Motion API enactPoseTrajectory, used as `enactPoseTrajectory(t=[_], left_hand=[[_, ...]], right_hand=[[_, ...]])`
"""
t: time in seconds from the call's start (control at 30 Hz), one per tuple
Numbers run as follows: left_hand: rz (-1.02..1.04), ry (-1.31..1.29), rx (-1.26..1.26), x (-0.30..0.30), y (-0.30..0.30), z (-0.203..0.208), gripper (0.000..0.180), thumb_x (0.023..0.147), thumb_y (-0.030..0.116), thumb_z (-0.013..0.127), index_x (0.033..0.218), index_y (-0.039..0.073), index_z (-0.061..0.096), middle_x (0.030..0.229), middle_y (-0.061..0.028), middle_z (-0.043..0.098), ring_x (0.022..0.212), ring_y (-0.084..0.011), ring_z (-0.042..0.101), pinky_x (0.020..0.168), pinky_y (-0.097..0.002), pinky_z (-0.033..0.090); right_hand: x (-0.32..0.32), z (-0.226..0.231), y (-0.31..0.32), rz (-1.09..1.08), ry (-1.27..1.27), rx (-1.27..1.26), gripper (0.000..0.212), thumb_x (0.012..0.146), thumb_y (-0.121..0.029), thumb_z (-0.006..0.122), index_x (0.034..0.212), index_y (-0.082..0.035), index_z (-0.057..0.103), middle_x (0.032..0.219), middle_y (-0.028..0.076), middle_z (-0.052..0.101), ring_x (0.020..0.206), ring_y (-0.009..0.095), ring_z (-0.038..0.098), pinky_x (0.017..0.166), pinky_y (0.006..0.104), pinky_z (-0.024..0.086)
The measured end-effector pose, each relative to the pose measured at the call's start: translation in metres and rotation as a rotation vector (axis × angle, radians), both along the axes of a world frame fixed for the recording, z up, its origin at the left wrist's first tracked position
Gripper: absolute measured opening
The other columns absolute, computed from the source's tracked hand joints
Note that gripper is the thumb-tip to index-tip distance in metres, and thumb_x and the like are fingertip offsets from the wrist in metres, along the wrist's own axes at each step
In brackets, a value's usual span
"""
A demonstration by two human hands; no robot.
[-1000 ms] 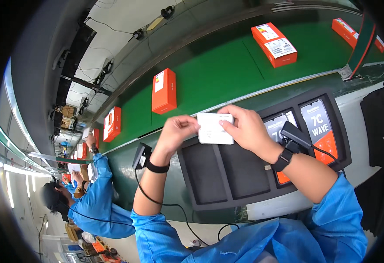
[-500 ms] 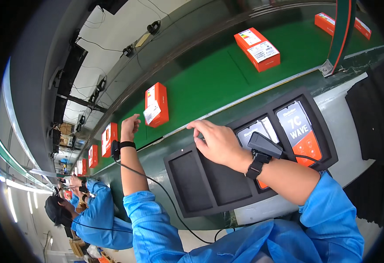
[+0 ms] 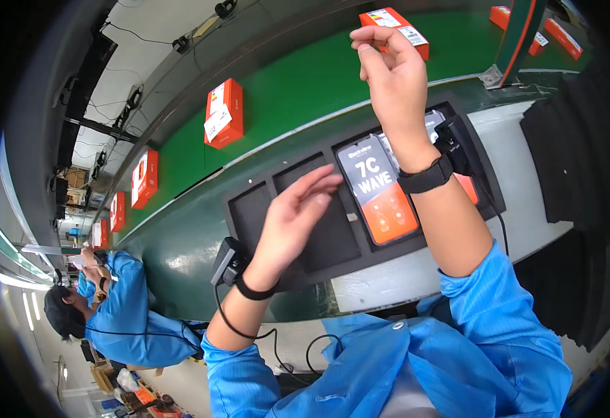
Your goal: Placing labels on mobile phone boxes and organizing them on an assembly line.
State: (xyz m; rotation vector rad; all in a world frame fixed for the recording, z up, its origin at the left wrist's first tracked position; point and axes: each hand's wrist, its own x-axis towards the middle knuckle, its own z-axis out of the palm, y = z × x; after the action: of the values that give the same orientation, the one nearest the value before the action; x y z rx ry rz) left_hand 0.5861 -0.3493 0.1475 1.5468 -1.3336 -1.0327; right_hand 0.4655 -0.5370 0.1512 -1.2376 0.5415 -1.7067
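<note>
My left hand [image 3: 296, 216] hovers over the middle of a black foam tray [image 3: 249, 226], its fingers loosely stretched and apart with nothing in them. Just right of its fingertips, a smartphone [image 3: 381, 191] with a grey and orange printed screen film lies face up in a tray compartment. My right hand [image 3: 397, 80] is raised at the belt's near side, fingers bent and thumb apart from them, seemingly holding nothing. Behind it in view is an orange box [image 3: 416, 38] with white labels; whether they touch I cannot tell. My right wrist partly covers a second phone [image 3: 436, 120].
Several orange boxes lie along the green conveyor belt [image 3: 298, 97], one of them the labelled box [image 3: 224, 115] left of centre. A post [image 3: 517, 42] stands at the belt's near edge. A co-worker [image 3: 127, 299] in blue is at the left. Black foam trays [image 3: 562, 153] are stacked right.
My right hand has gone from the tray up and away to the belt. My left hand has come back from the belt to the tray. The whole view has shifted.
</note>
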Motion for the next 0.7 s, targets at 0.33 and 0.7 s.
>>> enactPoseTrajectory(t=[0.33, 0.7], left_hand=[[-0.057, -1.263, -0.283, -0.034, -0.039, -0.043, 0.046, 0.087, 0.017, 0.061, 0.127, -0.004, 0.054, 0.131, -0.0183, 0.056, 0.133, -0.035, 0.042, 0.113, -0.0441, 0.03], [0.12, -0.98, -0.467, -0.053, -0.043, -0.046, 0.049, 0.087, 0.019, 0.062, 0.129, -0.003, 0.051, 0.117, -0.0192, 0.058, 0.119, -0.0367, 0.049, 0.107, -0.0472, 0.033]], right_hand=[[-0.076, -0.032, 0.009, -0.134, 0.319, -0.043, 0.008, 0.084, -0.002, 0.057, 0.087, -0.002, 0.065, 0.086, 0.004, 0.064, 0.06, 0.009, 0.058, 0.057, 0.0231, 0.046], [-0.089, -0.054, 0.02, -0.061, 1.083, -0.362, 0.007, 0.08, -0.008, 0.063, 0.083, -0.009, 0.069, 0.085, 0.008, 0.066, 0.085, 0.03, 0.062, 0.076, 0.0413, 0.051]])
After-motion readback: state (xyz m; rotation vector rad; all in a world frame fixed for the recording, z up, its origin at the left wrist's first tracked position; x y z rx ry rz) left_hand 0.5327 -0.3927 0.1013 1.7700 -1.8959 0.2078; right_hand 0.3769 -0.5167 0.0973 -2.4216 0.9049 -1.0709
